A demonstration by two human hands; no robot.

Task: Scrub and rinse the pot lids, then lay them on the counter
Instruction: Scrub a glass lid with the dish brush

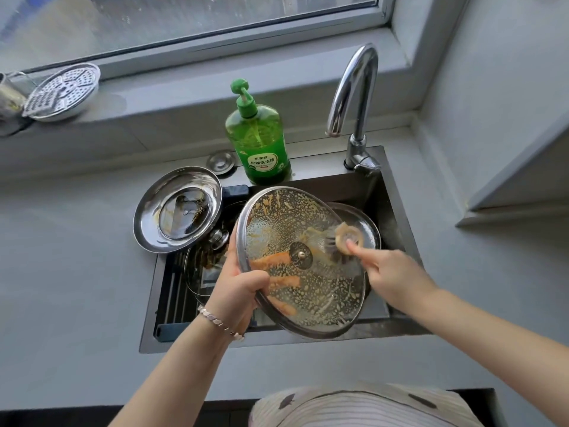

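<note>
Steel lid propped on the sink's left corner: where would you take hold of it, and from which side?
Pinch the steel lid by its left rim, coming from the counter side. It lies hollow side up, so no knob shows, and the glass lid in the left hand crowds its right.

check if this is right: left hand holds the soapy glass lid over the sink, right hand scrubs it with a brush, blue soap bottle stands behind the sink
One slip: the head view shows the soap bottle is green, not blue. The rest stands: the left hand holds the soapy glass lid over the sink, the right hand scrubs it with a brush.
</note>
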